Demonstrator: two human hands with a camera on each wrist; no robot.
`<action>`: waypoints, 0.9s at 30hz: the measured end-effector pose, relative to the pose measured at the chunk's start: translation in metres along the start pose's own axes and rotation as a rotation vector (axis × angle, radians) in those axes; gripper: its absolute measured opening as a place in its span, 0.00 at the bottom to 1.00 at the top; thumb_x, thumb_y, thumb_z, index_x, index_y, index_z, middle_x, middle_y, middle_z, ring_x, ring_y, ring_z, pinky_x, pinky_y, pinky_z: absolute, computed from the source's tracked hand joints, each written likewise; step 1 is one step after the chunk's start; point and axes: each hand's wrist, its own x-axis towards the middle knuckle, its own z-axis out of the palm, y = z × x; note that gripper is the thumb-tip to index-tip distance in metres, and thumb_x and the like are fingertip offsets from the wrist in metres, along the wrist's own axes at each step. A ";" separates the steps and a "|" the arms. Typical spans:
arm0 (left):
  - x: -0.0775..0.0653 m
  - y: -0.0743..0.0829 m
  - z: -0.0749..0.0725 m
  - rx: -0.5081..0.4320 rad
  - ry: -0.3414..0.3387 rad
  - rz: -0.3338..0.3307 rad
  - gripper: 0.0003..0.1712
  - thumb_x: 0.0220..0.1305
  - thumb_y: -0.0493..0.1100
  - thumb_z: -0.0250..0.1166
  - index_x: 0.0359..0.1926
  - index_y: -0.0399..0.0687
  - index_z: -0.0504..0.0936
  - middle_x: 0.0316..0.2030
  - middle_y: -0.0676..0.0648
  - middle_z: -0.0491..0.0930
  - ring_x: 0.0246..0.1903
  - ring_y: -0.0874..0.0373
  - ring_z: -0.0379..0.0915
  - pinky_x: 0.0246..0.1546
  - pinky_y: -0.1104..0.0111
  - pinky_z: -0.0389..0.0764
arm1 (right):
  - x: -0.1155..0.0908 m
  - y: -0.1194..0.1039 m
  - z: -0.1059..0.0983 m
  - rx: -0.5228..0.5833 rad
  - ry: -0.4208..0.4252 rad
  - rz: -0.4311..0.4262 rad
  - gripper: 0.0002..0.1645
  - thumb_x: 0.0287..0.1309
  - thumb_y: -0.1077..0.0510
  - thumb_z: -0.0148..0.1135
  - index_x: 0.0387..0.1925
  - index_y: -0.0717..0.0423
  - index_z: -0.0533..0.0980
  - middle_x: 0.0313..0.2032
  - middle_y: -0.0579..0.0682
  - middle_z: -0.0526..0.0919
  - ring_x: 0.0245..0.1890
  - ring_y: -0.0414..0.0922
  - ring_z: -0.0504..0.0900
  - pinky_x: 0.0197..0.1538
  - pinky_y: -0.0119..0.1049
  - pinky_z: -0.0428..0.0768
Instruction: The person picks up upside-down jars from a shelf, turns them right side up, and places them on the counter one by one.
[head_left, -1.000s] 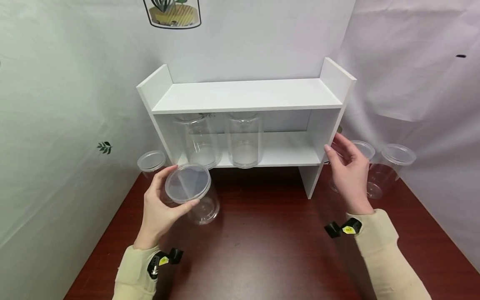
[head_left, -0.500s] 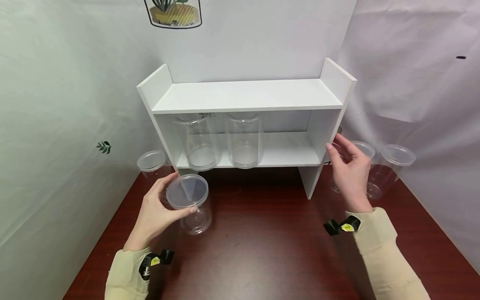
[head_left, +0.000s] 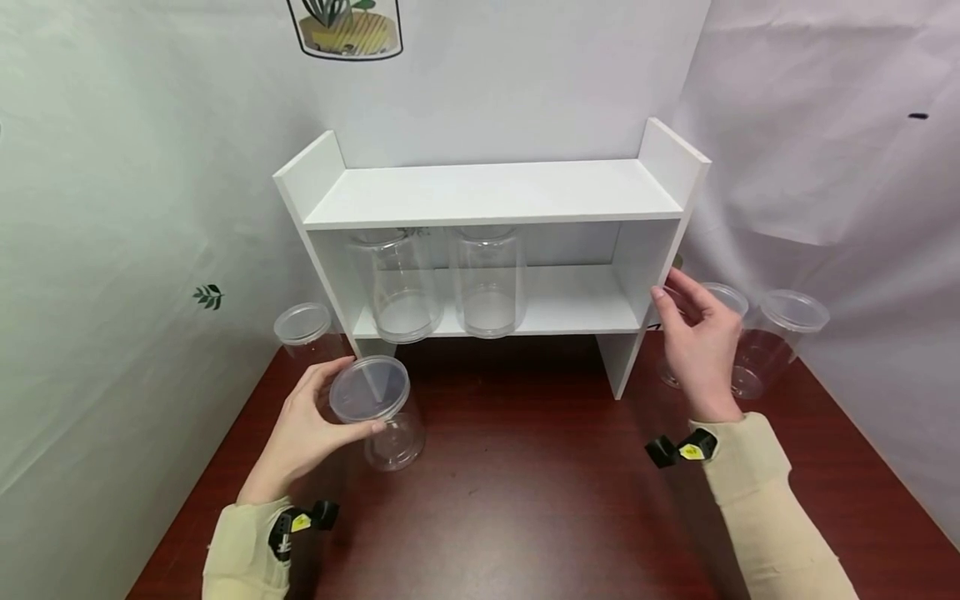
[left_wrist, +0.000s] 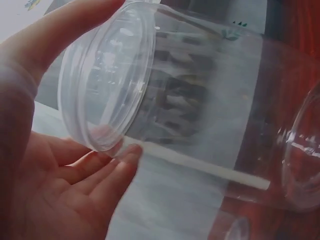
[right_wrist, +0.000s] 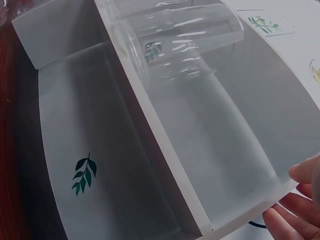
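Two risks sit with my left hand (head_left: 303,433), which holds a clear lidded jar (head_left: 371,392) by its top, in front of the white shelf unit (head_left: 495,192) near its left end. My thumb and fingers are spread about as wide as the lid (left_wrist: 107,82), curved round its rim, so nearly all the hold is up there. I judge that the smooth plastic could slide, or the lid could come away and let the body fall. Whether the base touches the table (head_left: 525,508) or hangs just above it, I can't tell.

A lift straight up could catch the shelf's edge, or knock the left shelf jar (head_left: 405,292), whose base seems to reach slightly past the front lip; a bump might tip it off. The right shelf jar (head_left: 489,283) stands close beside it and would likely be jostled too. A swing to the left could hit the jar by the wall (head_left: 302,323).

My right hand (head_left: 701,342) pinches the front edge of the right side panel (right_wrist: 280,175), thumb inside, fingers outside, with barely a gap between. Pulling too hard there might skew the unit. Two more jars stand just behind that wrist, so a careless sweep could topple them. Both forearms come in low from their own sides, wrists angled inward.
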 end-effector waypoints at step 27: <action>0.013 0.131 0.021 -0.214 0.174 0.297 0.59 0.29 0.26 0.86 0.68 0.30 0.70 0.63 0.38 0.74 0.64 0.46 0.69 0.68 0.61 0.66 | 0.007 0.000 0.005 0.036 0.069 -0.059 0.20 0.55 0.60 0.77 0.51 0.57 0.87 0.44 0.54 0.89 0.39 0.34 0.87 0.43 0.24 0.83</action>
